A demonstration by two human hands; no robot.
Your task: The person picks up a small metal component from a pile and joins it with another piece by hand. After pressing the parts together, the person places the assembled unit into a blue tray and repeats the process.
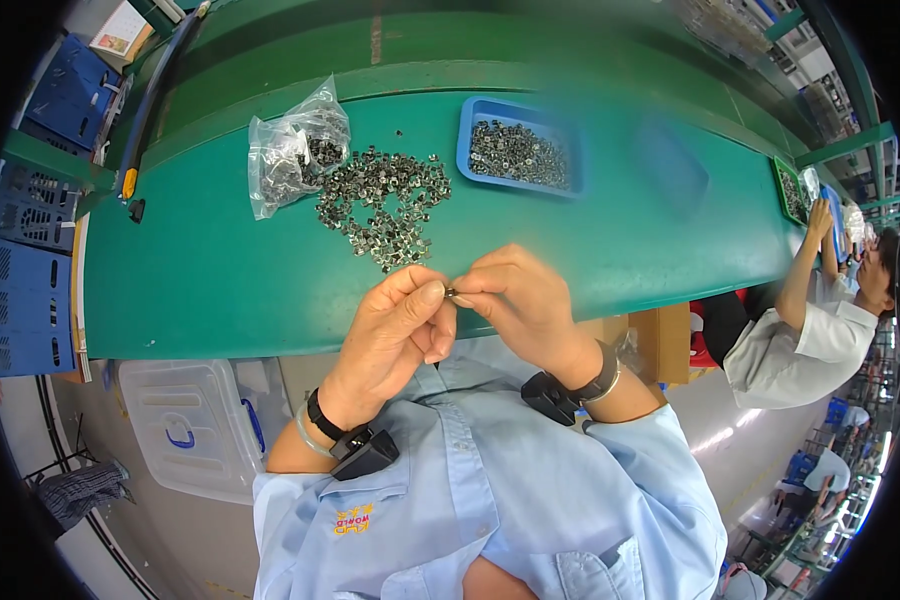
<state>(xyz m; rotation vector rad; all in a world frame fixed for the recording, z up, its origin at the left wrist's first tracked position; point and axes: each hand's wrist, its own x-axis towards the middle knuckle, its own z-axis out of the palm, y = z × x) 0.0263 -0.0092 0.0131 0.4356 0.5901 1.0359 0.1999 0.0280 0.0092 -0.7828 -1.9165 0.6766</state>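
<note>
My left hand [402, 318] and my right hand [518, 300] meet above the near edge of the green table, fingertips pinched together. Between them is a small dark metal part [451, 292], gripped from both sides; its exact shape is mostly covered by my fingers. Just beyond my hands lies a loose pile of small shiny metal parts [385, 200]. A clear plastic bag [278, 165] holding more such parts rests against the pile's left side. Farther right stands a blue tray [463, 150] filled with small metal parts.
The green tabletop [630, 245] runs across in front of me. A lidded clear plastic box [185, 425] stands on the floor at left, near stacked blue crates [28, 305]. Cardboard box [660, 345] at right, below the table. Another person [805, 345] works farther right beside a green tray [790, 190].
</note>
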